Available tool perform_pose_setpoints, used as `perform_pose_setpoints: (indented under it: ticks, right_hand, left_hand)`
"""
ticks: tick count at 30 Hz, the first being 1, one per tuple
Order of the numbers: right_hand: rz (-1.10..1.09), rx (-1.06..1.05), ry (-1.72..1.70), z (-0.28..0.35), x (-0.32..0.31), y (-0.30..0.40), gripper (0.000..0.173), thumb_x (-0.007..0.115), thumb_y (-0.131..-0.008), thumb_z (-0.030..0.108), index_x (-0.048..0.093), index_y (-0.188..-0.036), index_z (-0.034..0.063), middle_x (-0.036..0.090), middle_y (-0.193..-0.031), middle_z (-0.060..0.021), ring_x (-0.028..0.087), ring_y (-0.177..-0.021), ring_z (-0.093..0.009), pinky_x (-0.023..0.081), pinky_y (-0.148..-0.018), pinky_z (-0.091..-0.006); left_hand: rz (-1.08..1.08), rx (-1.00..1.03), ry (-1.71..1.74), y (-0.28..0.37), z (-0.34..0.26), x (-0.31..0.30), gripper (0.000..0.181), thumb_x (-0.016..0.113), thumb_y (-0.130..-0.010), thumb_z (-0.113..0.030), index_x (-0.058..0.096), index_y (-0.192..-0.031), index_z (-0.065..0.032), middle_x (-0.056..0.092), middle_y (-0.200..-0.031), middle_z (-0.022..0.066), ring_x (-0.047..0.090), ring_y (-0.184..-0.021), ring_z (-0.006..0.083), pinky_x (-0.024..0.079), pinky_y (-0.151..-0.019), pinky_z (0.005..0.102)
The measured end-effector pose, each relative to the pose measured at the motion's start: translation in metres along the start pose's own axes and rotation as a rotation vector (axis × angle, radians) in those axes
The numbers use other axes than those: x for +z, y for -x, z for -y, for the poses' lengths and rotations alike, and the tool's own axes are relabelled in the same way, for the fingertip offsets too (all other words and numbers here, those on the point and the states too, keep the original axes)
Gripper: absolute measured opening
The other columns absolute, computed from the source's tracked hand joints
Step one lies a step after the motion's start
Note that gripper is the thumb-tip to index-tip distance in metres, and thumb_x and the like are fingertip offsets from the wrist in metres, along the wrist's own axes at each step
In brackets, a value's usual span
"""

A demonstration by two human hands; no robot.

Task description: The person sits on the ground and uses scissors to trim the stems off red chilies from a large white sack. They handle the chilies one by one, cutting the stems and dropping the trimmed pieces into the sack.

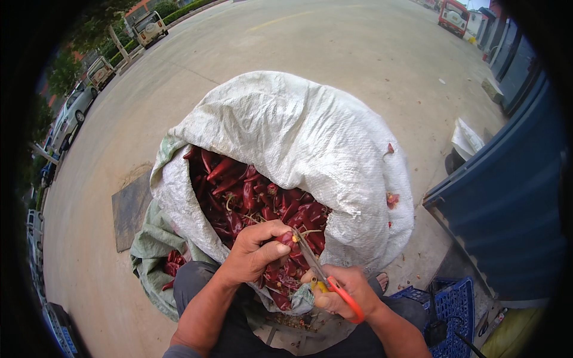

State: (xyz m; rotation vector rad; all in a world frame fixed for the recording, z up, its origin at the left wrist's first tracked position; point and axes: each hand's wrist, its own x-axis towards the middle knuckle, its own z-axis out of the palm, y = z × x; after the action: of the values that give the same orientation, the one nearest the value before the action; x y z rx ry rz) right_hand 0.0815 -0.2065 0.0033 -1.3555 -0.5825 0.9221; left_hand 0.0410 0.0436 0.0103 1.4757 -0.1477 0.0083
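Note:
Pinched between the thumb and fingers of my left hand is a dried red chili pepper, its stem end turned to the right. My right hand grips a pair of scissors with orange-red handles. The blades lie at the pepper's stem end, beside a thin pale stem. Below both hands, a large white woven sack gapes, its rim rolled back. Many dried red chili peppers fill it.
A green woven sack with some red peppers stands left of my knee. Lower right are a blue plastic crate and a blue corrugated metal panel. A dark flat board lies on the concrete. Parked vehicles line the far left.

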Motion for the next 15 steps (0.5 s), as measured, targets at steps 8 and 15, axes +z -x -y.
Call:
perform_pose_setpoints:
  ticks: [8, 15]
  right_hand:
    - [0.256, -0.298, -0.820, -0.010, -0.012, 0.009, 0.061, 0.068, -0.089, 0.043, 0.055, -0.127, -0.0033, 0.060, -0.078, -0.0058, 0.053, -0.057, -0.012, 0.043, -0.051, -0.0259]
    - [-0.089, -0.388, -0.852, 0.004, -0.024, -0.006, 0.094, 0.062, -0.083, 0.071, 0.041, -0.140, -0.0013, 0.065, -0.096, -0.0150, 0.068, -0.084, -0.026, 0.056, -0.070, -0.0383]
  left_hand:
    - [0.026, 0.012, 0.341, -0.005, 0.008, 0.010, 0.016, 0.061, -0.097, -0.010, 0.063, -0.108, 0.0012, 0.061, -0.091, 0.0081, 0.059, -0.071, 0.0138, 0.051, -0.064, 0.0277]
    - [-0.077, -0.049, -0.350, -0.020, 0.008, 0.011, 0.025, 0.071, -0.081, 0.003, 0.065, -0.105, -0.0032, 0.065, -0.095, 0.0046, 0.062, -0.086, 0.0139, 0.051, -0.072, 0.0303]
